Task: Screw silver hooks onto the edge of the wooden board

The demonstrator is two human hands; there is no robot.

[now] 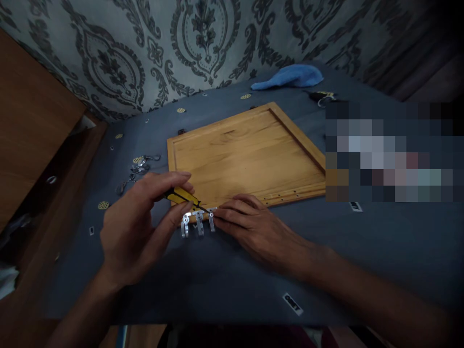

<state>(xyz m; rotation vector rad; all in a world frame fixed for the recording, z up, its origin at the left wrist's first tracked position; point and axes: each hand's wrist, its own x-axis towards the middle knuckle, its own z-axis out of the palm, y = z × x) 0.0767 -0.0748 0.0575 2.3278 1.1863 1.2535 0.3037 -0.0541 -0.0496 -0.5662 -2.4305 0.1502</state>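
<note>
My left hand grips a yellow and black screwdriver between thumb and fingers. Its tip meets the rightmost of three silver metal hooks along the near edge of a framed wooden board. Against that same hook, from the right, my right hand presses its closed fingertips while resting on the board's edge. The hook in the middle and the left hook hang over the edge, with a screw head visible on the left one. Small dark holes dot the edge right of my right hand.
Loose metal hooks and clips lie on the dark patterned sheet left of the board. A blue cloth lies at the back, with a black object with a ring near it. A pixelated patch covers the right side.
</note>
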